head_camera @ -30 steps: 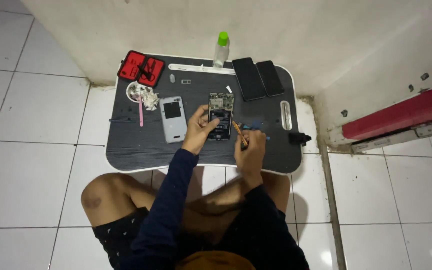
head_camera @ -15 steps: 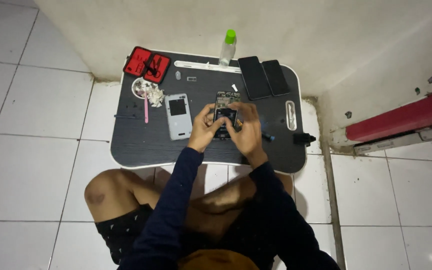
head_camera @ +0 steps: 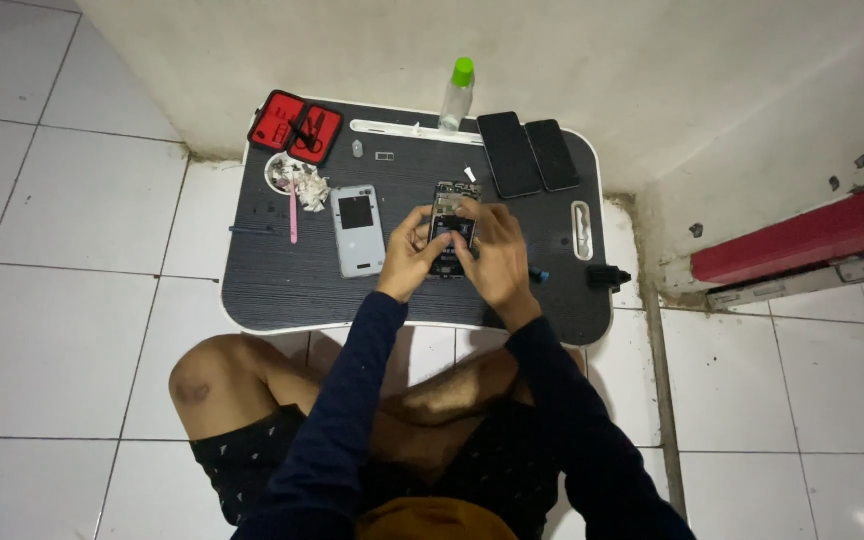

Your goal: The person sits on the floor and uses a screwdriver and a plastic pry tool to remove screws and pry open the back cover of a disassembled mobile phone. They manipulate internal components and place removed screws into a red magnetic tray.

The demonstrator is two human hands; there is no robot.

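Note:
An opened phone [head_camera: 450,213] with its insides showing lies on the dark lap table [head_camera: 282,285]. My left hand [head_camera: 409,256] grips its left side with thumb and fingers. My right hand [head_camera: 492,255] rests over its right side, fingertips pressing on the phone's inner parts. A silver phone back cover [head_camera: 357,230] lies just left of my left hand. A small blue-tipped tool [head_camera: 538,275] lies on the table beside my right wrist.
A red open tool case [head_camera: 295,126], a small dish of scraps [head_camera: 292,180] and a pink stick [head_camera: 293,218] sit at the left. A green-capped bottle [head_camera: 457,95] and two dark phones [head_camera: 530,153] stand at the back. White wall behind, tiled floor around.
My right hand has moved from the table's right part onto the opened phone and let go of the tool. Both hands now sit on the phone. The view shifted slightly.

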